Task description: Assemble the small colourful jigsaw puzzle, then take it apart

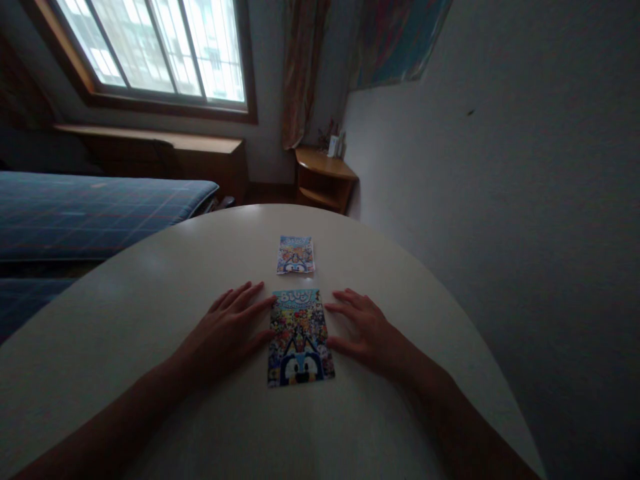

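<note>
A colourful booklet or card (301, 337) with a blue cartoon dog lies flat on the white round table (200, 427). My left hand (230, 327) rests on the table at its left side, fingers spread, with the index finger and thumb touching that edge. On the other side lies my right hand (360, 327), fingers apart, its fingertips at the right edge. Just beyond is a smaller packet or folded sheet (295, 255) with a similar printed picture and slightly crumpled edges. Neither hand grips anything.
A bed with a blue checked cover (90, 213) stands to the left of the table. Past the far table edge is a wooden corner shelf (327, 163) with small items on it. A pale wall (475, 220) runs along the right.
</note>
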The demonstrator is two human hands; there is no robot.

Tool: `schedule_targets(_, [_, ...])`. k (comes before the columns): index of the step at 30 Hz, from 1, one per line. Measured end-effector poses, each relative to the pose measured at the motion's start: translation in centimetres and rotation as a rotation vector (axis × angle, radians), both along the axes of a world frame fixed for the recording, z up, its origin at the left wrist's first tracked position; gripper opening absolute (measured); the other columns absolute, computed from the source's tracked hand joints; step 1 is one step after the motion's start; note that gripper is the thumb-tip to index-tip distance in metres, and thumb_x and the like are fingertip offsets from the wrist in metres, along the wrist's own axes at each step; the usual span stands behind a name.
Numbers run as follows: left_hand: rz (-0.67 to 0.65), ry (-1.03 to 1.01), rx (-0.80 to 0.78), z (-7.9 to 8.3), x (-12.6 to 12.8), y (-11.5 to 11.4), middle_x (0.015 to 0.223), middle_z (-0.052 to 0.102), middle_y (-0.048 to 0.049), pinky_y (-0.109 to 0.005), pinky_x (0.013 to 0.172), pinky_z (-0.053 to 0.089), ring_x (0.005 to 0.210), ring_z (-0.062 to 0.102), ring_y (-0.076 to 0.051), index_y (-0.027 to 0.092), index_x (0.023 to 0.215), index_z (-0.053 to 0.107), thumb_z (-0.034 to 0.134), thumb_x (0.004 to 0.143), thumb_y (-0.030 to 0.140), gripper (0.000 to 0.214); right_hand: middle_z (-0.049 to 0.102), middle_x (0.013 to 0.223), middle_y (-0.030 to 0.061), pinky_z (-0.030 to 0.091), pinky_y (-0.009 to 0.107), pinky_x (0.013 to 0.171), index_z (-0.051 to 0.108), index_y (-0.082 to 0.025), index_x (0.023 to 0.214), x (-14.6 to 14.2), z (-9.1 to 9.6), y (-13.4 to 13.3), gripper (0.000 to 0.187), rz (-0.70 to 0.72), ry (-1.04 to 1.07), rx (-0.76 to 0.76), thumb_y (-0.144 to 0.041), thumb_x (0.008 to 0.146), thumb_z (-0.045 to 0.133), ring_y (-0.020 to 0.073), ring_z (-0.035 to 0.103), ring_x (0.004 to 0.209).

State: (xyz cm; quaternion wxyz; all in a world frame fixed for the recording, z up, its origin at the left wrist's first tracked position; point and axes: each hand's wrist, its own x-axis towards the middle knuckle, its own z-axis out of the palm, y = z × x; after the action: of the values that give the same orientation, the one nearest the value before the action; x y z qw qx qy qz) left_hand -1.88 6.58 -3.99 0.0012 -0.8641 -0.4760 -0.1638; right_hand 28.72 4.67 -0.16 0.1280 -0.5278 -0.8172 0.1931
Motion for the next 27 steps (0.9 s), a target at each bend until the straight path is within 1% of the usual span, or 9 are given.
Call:
schedule_targets(5, [-0.010, 0.018, -0.007, 0.10, -0.04, -0.02, 0.156, 0.038, -0.0048, -0.057, 0.113, 0.036, 0.142, 0.036, -0.033, 0.036, 0.143, 0.046, 0.051, 0.093, 0.060, 0.056, 0.042, 0.153, 0.0103, 0.020, 0.055, 0.118, 0.056, -0.027, 0.137, 0.01, -0.01, -0.02, 0.058, 0.006, -0.004, 0.005, -0.055, 0.086, 0.063, 0.0291, 0.028, 0.146])
schedule_targets(9, [0.002, 0.030, -0.013, 0.17, 0.00, -0.02, 0.155, 0.038, -0.0059, -0.057, 0.112, 0.037, 0.142, 0.036, -0.033, 0.035, 0.143, 0.048, 0.049, 0.092, 0.062, 0.057, 0.041, 0.154, 0.0086, 0.019, 0.056, 0.118, 0.056, -0.030, 0.137, -0.01, 0.02, -0.02, 0.055, 0.010, -0.018, 0.004, -0.054, 0.087, 0.062, 0.0291, 0.027, 0.146])
schedule_targets(14, [0.008, 0.003, -0.015, 0.09, 0.02, -0.01, 0.156, 0.038, -0.0032, -0.058, 0.113, 0.036, 0.142, 0.037, -0.033, 0.038, 0.143, 0.046, 0.050, 0.092, 0.062, 0.057, 0.040, 0.155, 0.0081, 0.020, 0.058, 0.117, 0.056, -0.033, 0.137, 0.01, -0.02, 0.01, 0.054, 0.019, -0.031, 0.005, -0.056, 0.088, 0.061, 0.0300, 0.028, 0.146])
schedule_targets(21, [0.007, 0.030, -0.003, -0.05, 0.04, 0.01, 0.156, 0.038, -0.0044, -0.056, 0.113, 0.036, 0.142, 0.036, -0.033, 0.037, 0.143, 0.047, 0.049, 0.092, 0.063, 0.057, 0.039, 0.155, 0.0076, 0.019, 0.057, 0.118, 0.056, -0.033, 0.137, 0.05, -0.14, 0.13, 0.054, 0.017, -0.039, 0.000, -0.054, 0.088, 0.062, 0.0299, 0.027, 0.146])
schedule_targets(27, [0.001, 0.032, -0.003, 0.03, 0.02, -0.07, 0.156, 0.038, -0.0042, -0.056, 0.113, 0.036, 0.142, 0.035, -0.032, 0.037, 0.143, 0.046, 0.050, 0.092, 0.063, 0.058, 0.039, 0.155, 0.0085, 0.019, 0.058, 0.117, 0.057, -0.033, 0.137, 0.18, -0.36, 0.22, 0.055, 0.027, -0.017, -0.007, -0.057, 0.088, 0.060, 0.0315, 0.027, 0.146])
